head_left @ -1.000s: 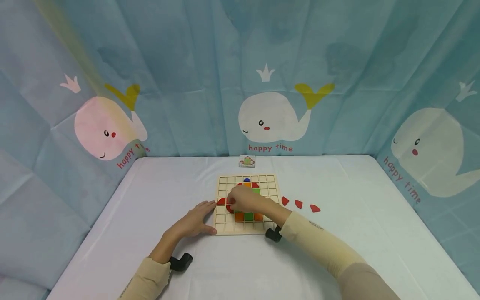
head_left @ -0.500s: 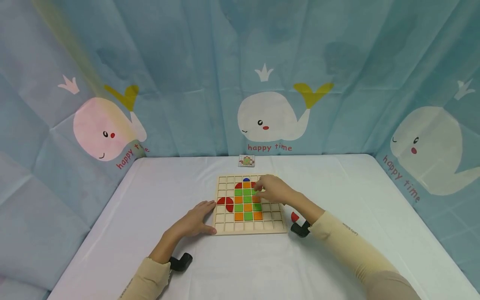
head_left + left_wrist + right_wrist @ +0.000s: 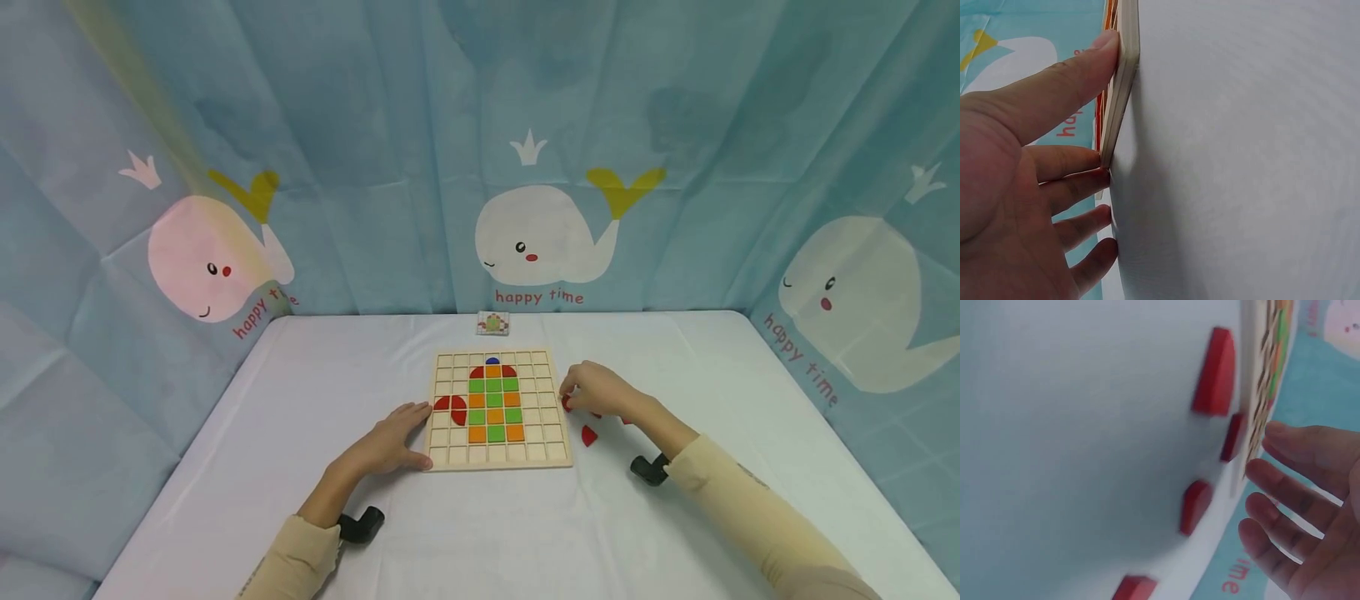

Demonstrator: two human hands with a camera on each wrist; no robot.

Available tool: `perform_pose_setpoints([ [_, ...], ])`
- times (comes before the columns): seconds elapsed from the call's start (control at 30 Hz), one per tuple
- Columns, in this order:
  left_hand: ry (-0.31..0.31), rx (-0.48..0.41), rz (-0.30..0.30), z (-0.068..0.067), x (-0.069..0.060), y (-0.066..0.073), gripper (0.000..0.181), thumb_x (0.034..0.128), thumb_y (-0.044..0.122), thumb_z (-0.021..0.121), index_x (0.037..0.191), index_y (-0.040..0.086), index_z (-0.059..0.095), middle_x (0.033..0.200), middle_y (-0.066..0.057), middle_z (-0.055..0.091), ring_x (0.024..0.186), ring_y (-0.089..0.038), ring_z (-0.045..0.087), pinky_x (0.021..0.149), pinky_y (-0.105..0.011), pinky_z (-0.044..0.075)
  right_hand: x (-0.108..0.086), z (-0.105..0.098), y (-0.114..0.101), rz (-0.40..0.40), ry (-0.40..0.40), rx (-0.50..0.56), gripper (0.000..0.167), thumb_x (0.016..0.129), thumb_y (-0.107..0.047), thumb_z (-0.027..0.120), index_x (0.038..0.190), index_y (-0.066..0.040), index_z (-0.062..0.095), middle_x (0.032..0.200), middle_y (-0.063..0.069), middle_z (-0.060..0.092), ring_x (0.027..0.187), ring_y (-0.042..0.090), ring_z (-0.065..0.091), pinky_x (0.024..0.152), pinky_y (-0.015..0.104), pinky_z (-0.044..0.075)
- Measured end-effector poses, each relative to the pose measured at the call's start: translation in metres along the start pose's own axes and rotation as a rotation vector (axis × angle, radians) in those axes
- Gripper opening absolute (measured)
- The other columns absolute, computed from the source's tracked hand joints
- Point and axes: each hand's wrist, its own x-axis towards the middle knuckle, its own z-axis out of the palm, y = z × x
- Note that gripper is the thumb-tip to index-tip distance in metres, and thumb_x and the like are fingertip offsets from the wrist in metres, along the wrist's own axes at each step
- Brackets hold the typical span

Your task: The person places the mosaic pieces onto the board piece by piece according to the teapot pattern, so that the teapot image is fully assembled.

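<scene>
A wooden grid board (image 3: 547, 446) lies on the table, with green, orange, red and blue tiles in its middle and left cells. My left hand (image 3: 386, 440) rests at the board's left side, fingers extended. In the left wrist view, its thumb (image 3: 1079, 81) presses on the board's edge. Just right of the board, my right hand (image 3: 600, 388) hovers over a red quarter-round tile (image 3: 567, 403). The right wrist view shows its fingers spread beside that tile (image 3: 1234, 437), apart from it. Another red quarter-round tile (image 3: 589, 435) lies nearer me; two more are partly hidden under the hand.
A small pattern card (image 3: 493, 323) lies behind the board near the table's far edge. White cloth covers the table (image 3: 480, 533). A blue whale-print curtain (image 3: 420, 167) hangs at the back and sides. Each wrist carries a black camera mount (image 3: 649, 470).
My right hand has left the red tiles at the board's left and moved right, across and off the board, to the loose red tiles. The left hand has stayed in place.
</scene>
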Motion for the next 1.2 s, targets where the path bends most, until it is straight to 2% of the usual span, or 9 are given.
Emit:
perform_pose_setpoints([
  [0.1,-0.002,0.0,0.0,0.0,0.0,0.0,0.093,0.0735,0.03,0.084,0.15,0.006,0.037,0.158,-0.012,0.033,0.149,-0.038,0.021,0.116,-0.062,0.023,-0.003,0.002,0.005,0.043,-0.025,0.004,0.02,0.084,-0.008,0.07,0.103,-0.012,0.077,0.1,0.004,0.067,0.079,0.013,0.052,0.069,0.028,0.047],
  [0.23,0.0,-0.006,0.004,-0.001,0.0,0.001,0.093,0.0738,0.03,0.083,0.15,0.006,0.036,0.158,-0.013,0.033,0.149,-0.039,0.02,0.116,-0.063,0.023,-0.003,0.004,0.009,0.046,-0.035,-0.002,0.023,0.084,-0.005,0.07,0.104,-0.012,0.077,0.099,0.004,0.068,0.074,0.013,0.051,0.061,0.023,0.045],
  [0.5,-0.001,-0.014,0.006,-0.004,-0.002,0.004,0.093,0.0736,0.028,0.084,0.15,0.005,0.035,0.158,-0.015,0.032,0.149,-0.04,0.019,0.116,-0.064,0.022,-0.004,0.004,0.01,-0.011,0.009,-0.107,0.016,0.08,-0.004,0.074,0.094,-0.009,0.078,0.092,0.001,0.067,0.081,0.014,0.051,0.069,0.026,0.046],
  [0.67,-0.003,-0.009,0.001,-0.003,-0.003,0.004,0.093,0.0735,0.027,0.084,0.15,0.006,0.036,0.158,-0.014,0.032,0.149,-0.04,0.021,0.115,-0.064,0.023,-0.003,0.006,0.009,-0.033,-0.015,-0.154,0.018,0.08,0.0,0.072,0.094,-0.01,0.077,0.1,0.003,0.069,0.089,0.016,0.056,0.079,0.032,0.052],
  [0.77,-0.003,-0.009,-0.003,-0.002,-0.002,0.003,0.092,0.0735,0.027,0.084,0.15,0.006,0.037,0.158,-0.014,0.033,0.148,-0.039,0.021,0.115,-0.063,0.024,-0.002,0.008,0.009,-0.035,-0.024,-0.145,0.019,0.081,0.001,0.071,0.095,-0.01,0.077,0.096,0.002,0.069,0.087,0.015,0.057,0.08,0.032,0.054],
  [0.97,-0.003,-0.01,-0.01,-0.001,-0.001,0.002,0.092,0.0733,0.026,0.084,0.15,0.006,0.037,0.158,-0.013,0.033,0.149,-0.038,0.021,0.116,-0.063,0.024,0.001,0.008,0.014,0.024,0.001,-0.084,0.007,0.086,-0.012,0.073,0.092,-0.009,0.075,0.078,-0.001,0.063,0.068,0.011,0.053,0.069,0.028,0.049],
  [1.07,-0.005,-0.005,-0.011,0.0,-0.001,0.001,0.092,0.0732,0.027,0.084,0.15,0.007,0.037,0.158,-0.012,0.033,0.149,-0.038,0.021,0.116,-0.063,0.024,0.002,0.006,0.017,0.068,-0.01,-0.074,0.01,0.086,-0.017,0.074,0.094,-0.01,0.074,0.08,-0.001,0.063,0.07,0.011,0.054,0.073,0.031,0.05],
  [1.2,-0.003,-0.006,-0.012,0.0,-0.001,0.001,0.093,0.0731,0.027,0.084,0.15,0.007,0.037,0.158,-0.013,0.033,0.149,-0.038,0.02,0.116,-0.063,0.023,0.002,0.003,0.018,0.106,-0.047,-0.062,0.016,0.084,-0.012,0.074,0.101,-0.011,0.074,0.088,0.0,0.063,0.078,0.013,0.053,0.075,0.031,0.052],
])
